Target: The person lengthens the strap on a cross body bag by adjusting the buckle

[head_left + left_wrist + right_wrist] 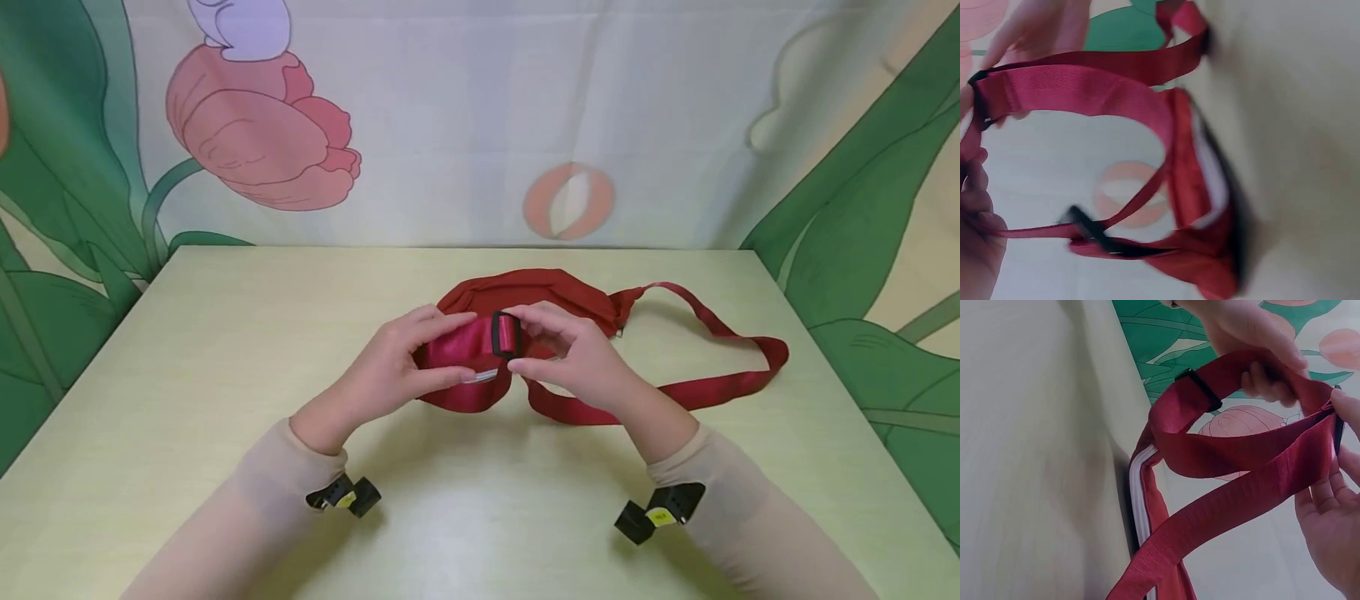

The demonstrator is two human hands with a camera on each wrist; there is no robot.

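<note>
While your L hand (397,362) & R hand (573,358) both pinch the red strap (480,346) at its black buckle (505,334), bag (540,296) sits on surface (225,375); strap adjustment looks underway, not finished.

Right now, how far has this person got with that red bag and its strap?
The red waist bag lies on the table. Both the left hand and right hand hold the strap at its black slider buckle. The strap's long loop remains slack, so adjusting looks unfinished.
</note>
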